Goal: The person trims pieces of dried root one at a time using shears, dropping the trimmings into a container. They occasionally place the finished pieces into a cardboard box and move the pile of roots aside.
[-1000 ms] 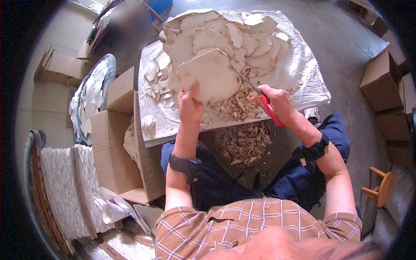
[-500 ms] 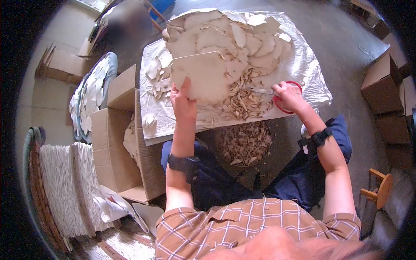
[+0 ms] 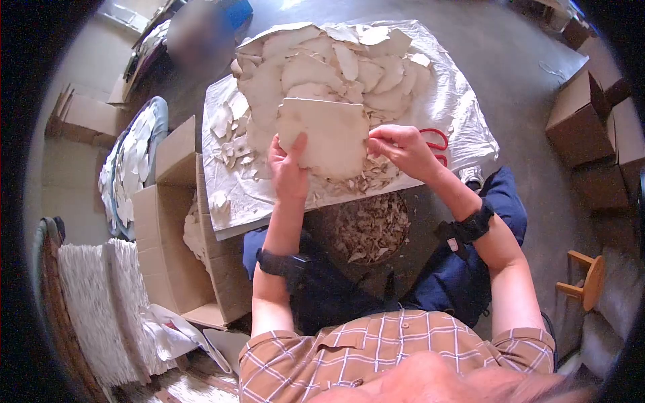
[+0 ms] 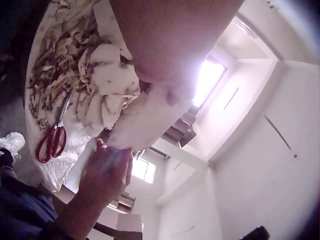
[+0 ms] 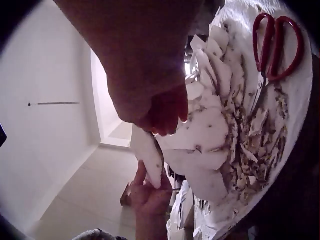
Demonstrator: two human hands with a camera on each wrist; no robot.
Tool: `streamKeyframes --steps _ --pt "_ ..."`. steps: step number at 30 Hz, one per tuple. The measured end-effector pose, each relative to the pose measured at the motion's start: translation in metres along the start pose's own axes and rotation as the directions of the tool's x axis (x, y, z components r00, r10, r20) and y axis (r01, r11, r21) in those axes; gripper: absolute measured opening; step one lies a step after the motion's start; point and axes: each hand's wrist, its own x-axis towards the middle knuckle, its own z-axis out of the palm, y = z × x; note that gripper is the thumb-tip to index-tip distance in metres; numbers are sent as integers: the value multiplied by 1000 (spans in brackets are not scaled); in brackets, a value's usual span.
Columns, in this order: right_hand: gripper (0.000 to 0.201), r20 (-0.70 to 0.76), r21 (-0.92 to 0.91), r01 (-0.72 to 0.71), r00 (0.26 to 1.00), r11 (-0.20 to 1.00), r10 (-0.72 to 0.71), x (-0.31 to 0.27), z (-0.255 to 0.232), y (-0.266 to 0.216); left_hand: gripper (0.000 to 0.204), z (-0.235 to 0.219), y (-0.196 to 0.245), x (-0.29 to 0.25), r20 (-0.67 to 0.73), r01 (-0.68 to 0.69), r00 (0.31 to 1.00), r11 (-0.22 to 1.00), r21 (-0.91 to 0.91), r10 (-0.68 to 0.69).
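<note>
A pale, flat sheet (image 3: 329,138) with uneven brownish edges is held up in front of the heap. My left hand (image 3: 289,168) grips its lower left side, the thumb lying across the near face. At the opposite edge, my right hand (image 3: 403,149) pinches the sheet between thumb and fingers. Red-handled scissors (image 5: 262,75) lie on the covered table, blades toward the scraps and out of both hands. In the left wrist view the scissors' handles (image 4: 64,137) show beside brownish trimmings (image 4: 65,55). Similar sheets (image 3: 309,70) are piled behind the held one.
White plastic (image 3: 463,127) covers the table. Below its near edge, between the knees, stands a round container of scraps (image 3: 369,232). An open cardboard box (image 3: 164,235) is at the left, stacked boxes (image 3: 578,121) and a small wooden stool (image 3: 591,282) at the right.
The right hand has let go of the scissors, laying them on the table at the right, and has come back to pinch the sheet's right edge. The left hand keeps its grip.
</note>
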Motion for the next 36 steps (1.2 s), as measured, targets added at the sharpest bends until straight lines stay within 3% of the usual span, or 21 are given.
streamKeyframes --steps 3,5,6,8,9,10,11,12,16,18,20,24,26,30,31,32,34,35,36 --pt "16 19 -10 28 999 1000 -28 3 -5 1 24 2 0 3 -9 -4 1000 999 -35 3" --pt "13 309 -184 258 931 948 -194 2 -15 -3 23 1 1 5 8 30 1000 999 28 -30" --pt "13 311 -183 258 930 949 -193 2 -19 -6 23 0 2 6 6 30 1000 999 27 -30" --pt "12 606 -153 119 796 981 -2 0 -26 -12 21 -5 3 7 37 67 997 998 14 -68" --pt "11 617 -101 114 786 988 -27 -1 -25 -16 21 -6 3 8 34 67 997 998 15 -68" --pt "11 620 -99 118 784 988 -31 -2 -22 -15 21 -8 4 11 18 66 998 998 -4 -66" --pt "12 500 27 -105 863 994 77 -5 -17 -11 21 -10 4 12 1 67 998 998 -23 -67" --pt "14 386 180 -303 897 936 216 -7 -12 -8 21 -8 5 10 -3 66 998 998 -22 -66" --pt "15 320 288 -408 894 866 315 0 -8 -14 30 3 3 3 -17 115 992 963 -244 -123" --pt "21 339 322 -407 892 855 298 1 -1 -13 33 2 3 4 -47 140 986 942 -303 -162" --pt "18 229 344 -318 941 883 250 1 6 -14 37 -3 -2 4 41 213 977 923 -322 -211" --pt "19 144 310 -280 958 909 246 4 4 -4 38 -2 -6 3 10 239 968 916 -322 -249" --pt "17 46 494 -298 947 817 318 6 0 -1 38 7 -3 -1 83 172 984 956 -237 -157" --pt "11 131 474 -324 946 819 298 1 2 -7 43 -7 -12 2 186 140 977 973 -181 -106" --pt "11 131 475 -325 945 818 299 -1 3 -9 42 -12 -14 5 317 103 948 961 -257 -17" --pt "12 49 418 -251 966 873 254 -2 3 -12 41 -17 -17 8 435 77 897 939 -335 82" --pt "17 -35 349 -169 981 922 193 0 0 -14 40 16 8 -2 304 177 952 867 -466 -31" --pt "22 -171 49 141 977 989 -131 2 -3 -14 38 2 -1 -3 313 186 947 911 -368 -67" --pt "28 -195 -280 402 866 872 -461 3 -5 -16 39 -3 -4 -4 315 194 943 944 -268 -104"
